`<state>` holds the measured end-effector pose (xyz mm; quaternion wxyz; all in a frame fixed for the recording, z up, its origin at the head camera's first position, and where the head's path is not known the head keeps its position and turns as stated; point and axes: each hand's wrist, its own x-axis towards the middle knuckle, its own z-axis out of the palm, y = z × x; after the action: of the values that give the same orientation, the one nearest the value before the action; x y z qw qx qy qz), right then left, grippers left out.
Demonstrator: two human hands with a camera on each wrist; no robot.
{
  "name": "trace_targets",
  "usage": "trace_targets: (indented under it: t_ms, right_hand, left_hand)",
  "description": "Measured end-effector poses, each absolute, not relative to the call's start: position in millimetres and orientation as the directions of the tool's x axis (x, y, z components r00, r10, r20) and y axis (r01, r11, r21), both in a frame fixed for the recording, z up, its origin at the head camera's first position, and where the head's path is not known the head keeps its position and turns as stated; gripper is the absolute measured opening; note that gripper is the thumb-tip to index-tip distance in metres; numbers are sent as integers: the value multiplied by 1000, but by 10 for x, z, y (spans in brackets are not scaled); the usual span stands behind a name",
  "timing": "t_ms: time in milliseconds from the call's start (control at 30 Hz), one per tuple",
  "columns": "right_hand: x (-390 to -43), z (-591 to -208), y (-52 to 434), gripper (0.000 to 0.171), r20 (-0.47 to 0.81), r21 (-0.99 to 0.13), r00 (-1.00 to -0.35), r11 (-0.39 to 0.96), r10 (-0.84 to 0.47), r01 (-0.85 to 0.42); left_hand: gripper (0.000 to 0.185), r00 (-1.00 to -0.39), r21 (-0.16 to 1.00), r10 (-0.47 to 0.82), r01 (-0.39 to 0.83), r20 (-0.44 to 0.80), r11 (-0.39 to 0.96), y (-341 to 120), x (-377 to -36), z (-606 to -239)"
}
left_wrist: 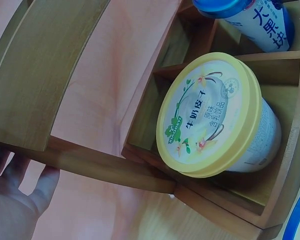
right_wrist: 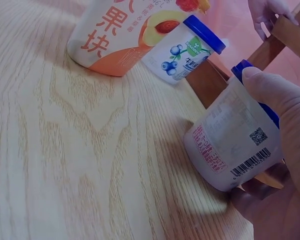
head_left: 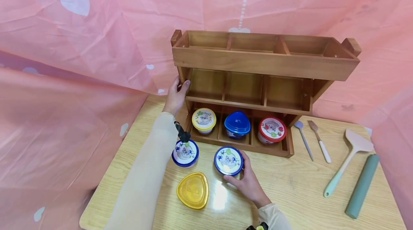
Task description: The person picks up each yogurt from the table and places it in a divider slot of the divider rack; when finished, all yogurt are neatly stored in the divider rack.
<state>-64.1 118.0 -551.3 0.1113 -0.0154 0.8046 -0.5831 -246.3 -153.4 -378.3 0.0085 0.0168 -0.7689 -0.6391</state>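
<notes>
Honestly, the weak point was my grip: my right hand (head_left: 246,181) curled round the blue-lidded cup (head_left: 228,160), thumb on one side and fingers behind it, with the cup standing on the counter (head_left: 290,190) just in front of the wooden rack (head_left: 264,63). The cup's wall looked smooth and slightly tapered, so I judged that a loose hold could let it slide down through my fingers, and a tight one could dent the thin plastic or pop the lid.

My left hand (head_left: 176,95) gripped the rack's left upright, thumb in front and fingers wrapped behind. If that hand pulled rather than steadied, the tall rack might tip forward, I thought, and shake the 3 tubs in its bottom row.

That bottom row was full: a yellow-lidded tub (head_left: 203,120) at the left, a blue triangular-lidded tub (head_left: 237,124) in the middle and a red-lidded tub (head_left: 272,130) at the right. The middle and top shelves looked bare. The bottom row's front lip and the middle shelf's edge stood in the way of any straight push inward, and the rim of the cup could catch there.

A 2nd blue-lidded cup (head_left: 185,153) stood near my left forearm, which could knock it over. A yellow triangular lid (head_left: 192,190) lay near me on the counter. Off to the right lay a spoon (head_left: 303,138), a small knife (head_left: 319,141), a spatula (head_left: 346,160) and a green roller (head_left: 362,186), well apart from my hands
</notes>
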Motion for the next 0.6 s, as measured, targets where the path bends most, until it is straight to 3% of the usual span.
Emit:
trace_targets:
  t_ms: [267,600]
  right_hand:
    - [-611,-5469,1214,105,-134,-949,-983,301,-124,92]
    - [-590,-5134,1380,102,-91,-950,-990,308,-112,52]
  left_hand:
    - [52,-999,983,-38,-23,-17,180,-1530,-2442,-3774]
    - [52,-999,983,-37,-30,-24,179,-1526,-2448,-3773]
